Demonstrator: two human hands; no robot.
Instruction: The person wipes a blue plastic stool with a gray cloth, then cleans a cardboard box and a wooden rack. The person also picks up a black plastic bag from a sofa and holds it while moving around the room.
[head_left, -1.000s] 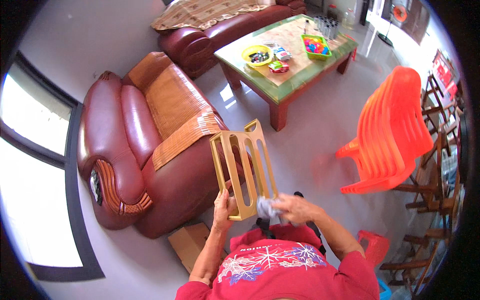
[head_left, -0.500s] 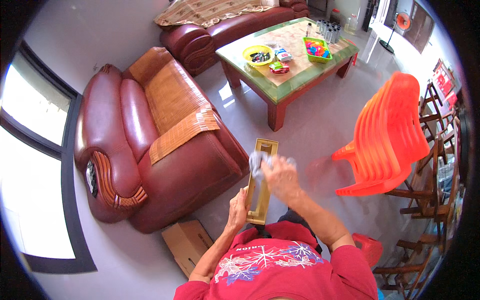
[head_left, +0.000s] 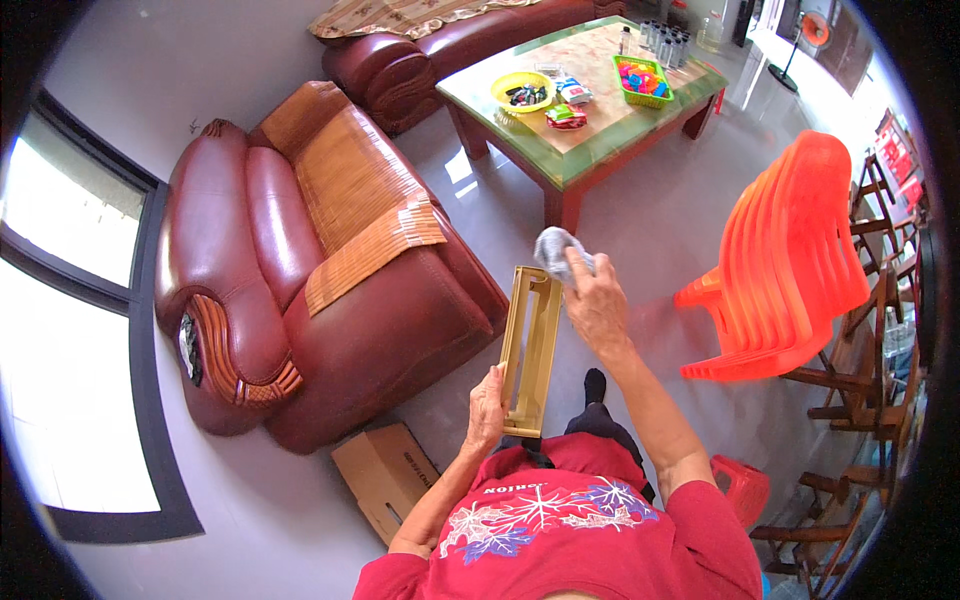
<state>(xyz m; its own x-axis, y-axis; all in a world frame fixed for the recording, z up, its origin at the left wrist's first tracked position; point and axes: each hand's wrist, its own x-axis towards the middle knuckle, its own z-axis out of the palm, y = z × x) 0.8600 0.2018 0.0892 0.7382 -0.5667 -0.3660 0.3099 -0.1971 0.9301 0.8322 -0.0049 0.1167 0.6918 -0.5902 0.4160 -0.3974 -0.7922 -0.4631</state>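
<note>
The left hand (head_left: 487, 412) is closed around the near end of a long yellow wooden slatted rack (head_left: 530, 350) (held upright over the grey floor). The right hand (head_left: 597, 305) clutches a crumpled grey cloth (head_left: 556, 250), pressing it against the rack's far end.

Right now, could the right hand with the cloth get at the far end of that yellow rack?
Probably yes: the right hand already presses the grey cloth at the top end of the yellow rack, which the left hand steadies from below. Nothing blocks it.
</note>
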